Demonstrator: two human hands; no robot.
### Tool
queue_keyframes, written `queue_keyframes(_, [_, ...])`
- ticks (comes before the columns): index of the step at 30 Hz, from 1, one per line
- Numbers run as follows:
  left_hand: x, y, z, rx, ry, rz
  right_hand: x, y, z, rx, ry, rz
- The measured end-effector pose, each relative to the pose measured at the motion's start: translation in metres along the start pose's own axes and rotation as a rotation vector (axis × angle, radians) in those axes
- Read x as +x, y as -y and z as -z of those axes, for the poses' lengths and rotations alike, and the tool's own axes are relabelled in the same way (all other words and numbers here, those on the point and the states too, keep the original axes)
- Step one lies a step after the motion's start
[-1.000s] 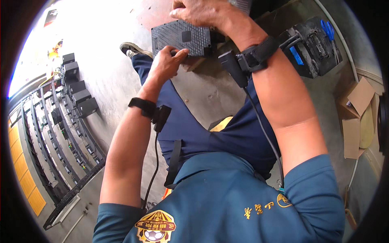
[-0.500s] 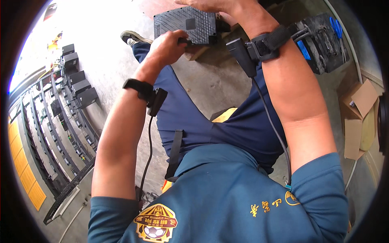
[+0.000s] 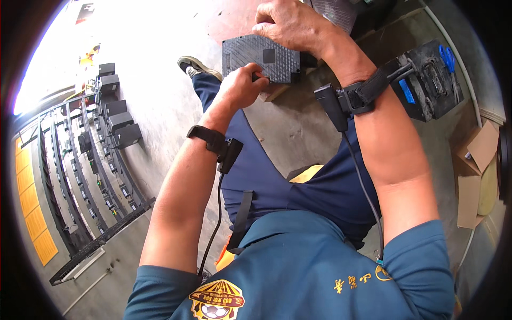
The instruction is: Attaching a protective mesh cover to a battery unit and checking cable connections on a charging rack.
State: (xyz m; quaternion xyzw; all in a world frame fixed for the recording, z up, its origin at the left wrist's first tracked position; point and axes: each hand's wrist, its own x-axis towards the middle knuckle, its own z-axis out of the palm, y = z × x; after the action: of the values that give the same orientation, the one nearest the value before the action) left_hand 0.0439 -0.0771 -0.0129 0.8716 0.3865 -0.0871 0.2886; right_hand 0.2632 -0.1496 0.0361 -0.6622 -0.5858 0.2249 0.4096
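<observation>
A flat black box (image 3: 256,50) with a ribbed, patterned lid and a small dark square on it lies in front of me on a low support. My left hand (image 3: 242,88) is at its near edge, fingers curled and closed; a bit of something dark shows by the fingertips, too small to name. Above the box's far right part, my right hand (image 3: 293,24) is bent with thumb and fingers drawn together. What it pinches, if anything, is hidden. Black straps with small dark devices (image 3: 332,106) sit round both my wrists.
On the right stands a dark, dirty block-shaped case (image 3: 424,80) with blue-handled scissors (image 3: 447,57) on it. An open cardboard box (image 3: 472,176) is beyond it. To the left, a long rack (image 3: 85,165) carries several black boxes and cables. My legs are spread around the floor area.
The whole view has shifted, so the scene sits lower and further right. My right hand, partly cut off before, now shows fully. My left hand stays at the box's near edge.
</observation>
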Motion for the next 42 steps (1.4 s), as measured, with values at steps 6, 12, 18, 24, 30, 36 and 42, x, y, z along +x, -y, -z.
queue_keyframes(6, [0.003,-0.012,0.014,0.228,0.149,-0.052,0.003,0.002,0.000,-0.008,0.068,-0.037])
queue_keyframes(12, [0.003,0.009,-0.001,0.027,0.017,-0.044,0.003,-0.002,-0.007,-0.074,-0.011,-0.010])
queue_keyframes(18, [-0.005,-0.025,-0.005,0.155,-0.080,0.144,-0.002,0.000,-0.003,-0.081,0.002,-0.029])
queue_keyframes(24, [-0.007,-0.016,0.004,0.269,-0.008,-0.102,-0.002,0.004,0.001,-0.047,0.021,-0.037])
queue_keyframes(30, [-0.011,-0.025,0.006,0.331,0.020,-0.144,-0.002,0.003,0.000,-0.043,0.051,-0.061])
queue_keyframes(36, [-0.009,-0.037,0.004,0.170,-0.058,0.230,-0.003,0.000,0.000,-0.009,0.032,-0.069])
queue_keyframes(42, [-0.008,-0.029,-0.005,0.222,-0.096,0.103,-0.004,0.000,-0.001,0.006,0.035,-0.060])
